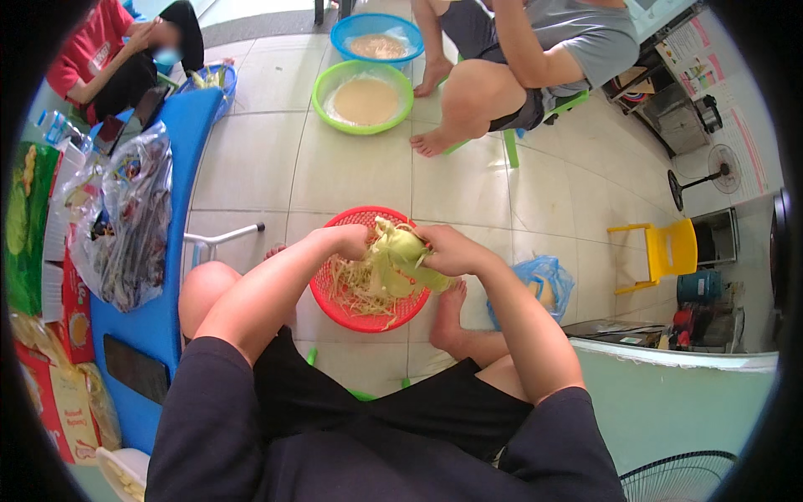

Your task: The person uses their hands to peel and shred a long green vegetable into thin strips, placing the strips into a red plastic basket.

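Note:
In front of me, a red plastic colander basket (370, 323) stands on the tiled floor between my feet. Thin pale strands (357, 285) of plant matter lie in it. Over its far right part, my right hand (448, 248) grips a pale green leafy plant piece (398, 251), whose exact kind I cannot tell. My left hand (351, 241) is at the basket's left side, close to the leaves and strands. Its fingers are bent and partly hidden, so whether it holds something is unclear.
Beyond the basket are a green basin (364, 97) and a blue basin (376, 47) with cloudy contents. One person sits on a green stool (514, 147), another at far left. A blue table (188, 150) bears plastic bags (135, 219) and a phone (135, 367). A blue bag (542, 282) lies right.

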`<state>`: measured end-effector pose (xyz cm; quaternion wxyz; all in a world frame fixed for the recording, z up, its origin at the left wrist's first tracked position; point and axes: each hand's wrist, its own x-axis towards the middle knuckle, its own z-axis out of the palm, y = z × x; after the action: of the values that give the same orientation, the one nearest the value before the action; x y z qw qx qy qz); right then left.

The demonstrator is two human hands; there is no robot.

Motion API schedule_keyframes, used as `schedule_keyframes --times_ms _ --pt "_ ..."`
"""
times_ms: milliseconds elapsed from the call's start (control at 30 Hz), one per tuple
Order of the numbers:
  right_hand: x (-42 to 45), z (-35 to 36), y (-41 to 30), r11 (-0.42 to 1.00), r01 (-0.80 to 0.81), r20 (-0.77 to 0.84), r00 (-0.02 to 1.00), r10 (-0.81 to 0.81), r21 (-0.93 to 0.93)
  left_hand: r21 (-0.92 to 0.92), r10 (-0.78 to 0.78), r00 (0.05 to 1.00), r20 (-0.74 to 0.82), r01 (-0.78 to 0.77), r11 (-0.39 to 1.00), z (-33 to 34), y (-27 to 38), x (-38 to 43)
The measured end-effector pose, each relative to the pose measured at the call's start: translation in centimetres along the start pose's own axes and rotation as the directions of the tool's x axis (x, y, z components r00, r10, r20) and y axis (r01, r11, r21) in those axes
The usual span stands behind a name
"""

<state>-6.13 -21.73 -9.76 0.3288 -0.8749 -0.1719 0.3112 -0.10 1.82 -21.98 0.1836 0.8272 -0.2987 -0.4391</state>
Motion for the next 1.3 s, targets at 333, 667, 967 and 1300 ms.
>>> schedule_keyframes --times_ms 333,667,967,1300 --pt "0.1 -1.3 -1.2 0.992 -0.008 0.048 0.999 0.002 0.128 -0.542 0.367 0.929 -0.044 -0.331 0.773 -8.4 6.8 -7.0" --pt "-0.6 -1.4 -1.2 0.993 0.048 0.032 0.998 -0.045 -0.107 -0.057 0.346 0.869 -0.355 -0.390 0.919 -7.5 8.4 -8.4" --pt "0.6 0.2 -4.6 0.821 -0.092 0.097 0.979 0.177 -0.564 0.044 0.210 0.965 -0.157 -0.206 0.978 -7.0 7.1 -7.7" --pt "2.0 1.9 -2.9 0.812 -0.153 0.052 0.974 0.220 -0.564 -0.087 0.214 0.973 0.089 -0.206 0.975 -9.1 9.4 -11.4"
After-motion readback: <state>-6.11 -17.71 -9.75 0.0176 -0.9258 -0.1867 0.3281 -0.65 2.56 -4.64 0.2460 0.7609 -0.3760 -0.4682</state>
